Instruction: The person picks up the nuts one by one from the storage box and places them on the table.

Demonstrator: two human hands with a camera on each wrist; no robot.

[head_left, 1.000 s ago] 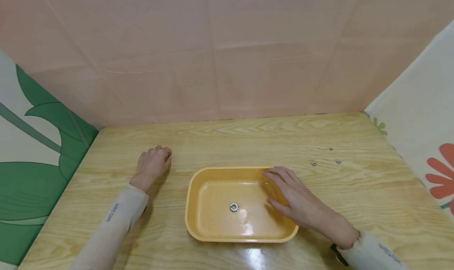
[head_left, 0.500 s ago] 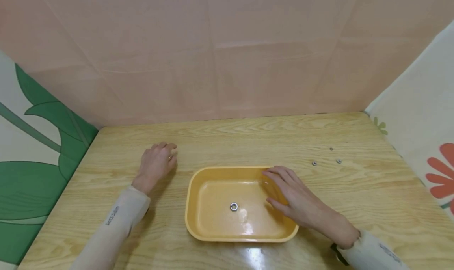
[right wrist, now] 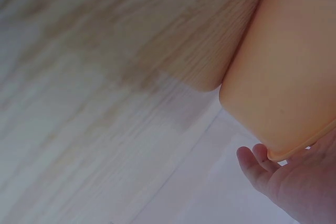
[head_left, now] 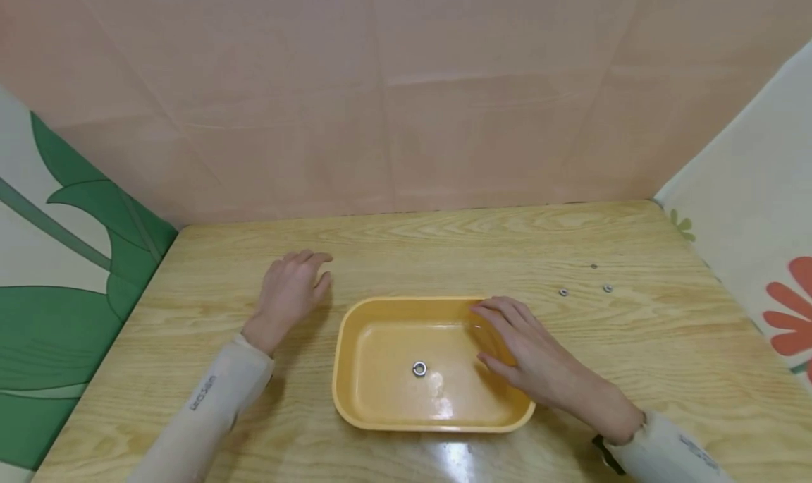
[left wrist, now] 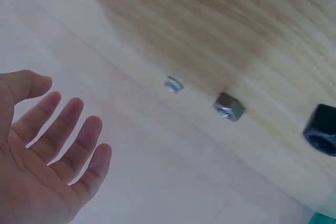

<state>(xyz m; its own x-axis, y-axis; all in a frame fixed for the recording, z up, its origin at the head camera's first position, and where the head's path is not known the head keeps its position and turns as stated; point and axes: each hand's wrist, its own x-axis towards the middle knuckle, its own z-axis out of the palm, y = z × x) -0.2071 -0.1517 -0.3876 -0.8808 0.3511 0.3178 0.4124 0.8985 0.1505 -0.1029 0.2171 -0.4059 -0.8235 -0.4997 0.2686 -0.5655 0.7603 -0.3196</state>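
Observation:
My left hand [head_left: 288, 289] hovers over the table to the left of the yellow tray, thumb and fingers spread apart. Its palm [left wrist: 37, 177] holds nothing in the left wrist view. On the table there lie a small silver nut [left wrist: 172, 84], a larger hex nut [left wrist: 229, 106] and a black nut-like piece [left wrist: 321, 129]; the head view does not show them. My right hand [head_left: 533, 359] rests over the right end of the yellow tray [head_left: 438, 426], fingers across its far rim, thumb inside. One metal nut [head_left: 419, 369] lies on the tray's floor.
Several small nuts lie at the right of the table: one nearer the tray [head_left: 563, 292], one farther right [head_left: 607, 288] and a tiny dark one [head_left: 593, 266] behind. A pink wall covering [head_left: 387, 116] rises at the table's back edge, with patterned panels at both sides.
The left hand has moved a little right and away from me, and its pinched fingers have spread. A small metal thing at its fingertips no longer shows. The right hand and tray stay put.

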